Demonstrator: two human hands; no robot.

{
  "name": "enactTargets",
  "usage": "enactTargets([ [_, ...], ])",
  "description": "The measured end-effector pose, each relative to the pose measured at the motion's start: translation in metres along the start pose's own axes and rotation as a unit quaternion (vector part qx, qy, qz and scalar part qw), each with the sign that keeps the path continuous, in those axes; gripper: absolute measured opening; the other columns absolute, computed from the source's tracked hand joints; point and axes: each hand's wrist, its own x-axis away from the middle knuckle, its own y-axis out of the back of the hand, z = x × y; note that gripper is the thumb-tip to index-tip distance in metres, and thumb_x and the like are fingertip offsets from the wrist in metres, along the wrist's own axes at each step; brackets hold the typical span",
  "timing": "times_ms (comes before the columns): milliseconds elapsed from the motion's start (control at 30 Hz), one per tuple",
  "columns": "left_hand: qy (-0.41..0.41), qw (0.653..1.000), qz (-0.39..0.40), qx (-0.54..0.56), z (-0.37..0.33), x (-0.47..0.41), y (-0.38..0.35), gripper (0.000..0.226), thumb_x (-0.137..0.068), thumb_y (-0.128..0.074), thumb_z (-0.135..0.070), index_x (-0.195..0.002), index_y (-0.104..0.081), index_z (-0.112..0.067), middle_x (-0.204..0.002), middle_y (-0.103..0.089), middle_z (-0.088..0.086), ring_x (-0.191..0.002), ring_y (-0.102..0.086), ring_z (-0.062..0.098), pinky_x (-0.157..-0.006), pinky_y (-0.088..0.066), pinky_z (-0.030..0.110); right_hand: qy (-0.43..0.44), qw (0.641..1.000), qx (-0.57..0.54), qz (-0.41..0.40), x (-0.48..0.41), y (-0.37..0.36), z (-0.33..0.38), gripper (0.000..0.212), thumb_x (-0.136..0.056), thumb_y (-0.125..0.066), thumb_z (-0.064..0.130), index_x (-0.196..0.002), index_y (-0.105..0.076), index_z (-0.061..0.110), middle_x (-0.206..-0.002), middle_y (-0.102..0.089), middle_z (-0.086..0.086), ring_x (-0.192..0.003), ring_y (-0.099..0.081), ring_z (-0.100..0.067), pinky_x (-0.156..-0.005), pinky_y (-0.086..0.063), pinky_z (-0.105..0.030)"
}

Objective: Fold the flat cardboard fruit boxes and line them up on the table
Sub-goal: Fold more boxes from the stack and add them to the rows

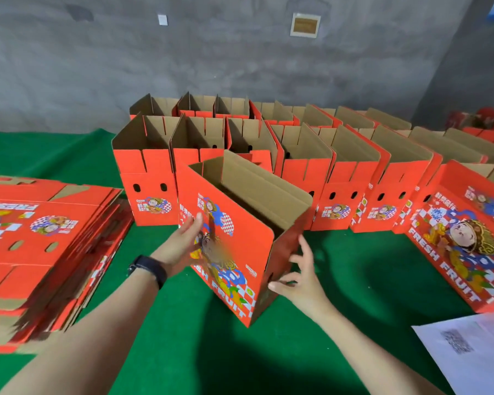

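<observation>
A red folded fruit box (240,246) with a brown inside stands open-topped on the green table, turned at an angle in front of me. My left hand (183,243) lies flat with straight fingers against its printed long side. My right hand (300,277) touches the short end near the lower corner, fingers spread. Behind it, two rows of several folded boxes (337,192) stand side by side. At the left lies a stack of flat boxes (40,240).
The green table cover (354,280) runs under everything. One folded box (465,246) lies tipped on its side at the right. A white paper sheet (474,349) sits at the near right corner. A grey wall stands behind the table.
</observation>
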Motion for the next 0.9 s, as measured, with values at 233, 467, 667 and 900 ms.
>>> enactTargets([
  [233,-0.027,0.992,-0.066,0.100,-0.037,0.021,-0.040,0.111,-0.063,-0.061,-0.067,-0.152,-0.011,-0.024,-0.152,-0.031,0.004,-0.133,-0.039,0.025,-0.099,-0.034,0.057,0.027,0.998,0.029,-0.041,0.004,-0.021,-0.011,0.119,-0.070,-0.083,0.010,-0.140,0.004,0.050,-0.120,-0.044,0.009,-0.075,-0.070,-0.007,-0.069,-0.053,-0.016],
  [467,-0.081,0.989,-0.120,0.025,-0.041,0.034,-0.085,0.036,-0.080,-0.066,-0.005,-0.099,-0.038,-0.017,-0.075,-0.042,0.006,-0.059,-0.042,0.016,-0.061,-0.042,0.032,0.064,0.991,0.080,-0.086,-0.002,-0.020,-0.011,0.123,-0.067,-0.081,0.016,-0.134,0.010,0.063,-0.106,-0.051,0.007,-0.074,-0.067,-0.015,-0.075,-0.056,-0.030],
  [667,-0.110,0.990,-0.089,-0.024,-0.034,0.039,-0.125,0.043,-0.081,-0.062,-0.002,-0.116,-0.036,-0.005,-0.097,-0.045,0.016,-0.076,-0.048,0.024,-0.075,-0.047,0.046,0.056,0.973,0.151,-0.163,0.003,0.012,-0.018,0.124,-0.066,-0.078,0.017,-0.140,0.014,0.057,-0.116,-0.061,-0.002,-0.090,-0.068,-0.019,-0.082,-0.052,-0.028],
  [900,-0.151,0.983,0.000,-0.101,-0.039,0.055,-0.216,0.071,-0.057,-0.068,-0.035,-0.116,-0.037,-0.009,-0.128,-0.047,0.021,-0.118,-0.049,0.038,-0.097,-0.044,0.057,0.055,0.949,0.165,-0.265,0.033,0.101,-0.030,0.122,-0.067,-0.077,0.013,-0.139,0.010,0.060,-0.106,-0.056,0.014,-0.069,-0.068,-0.007,-0.073,-0.055,-0.033],
])
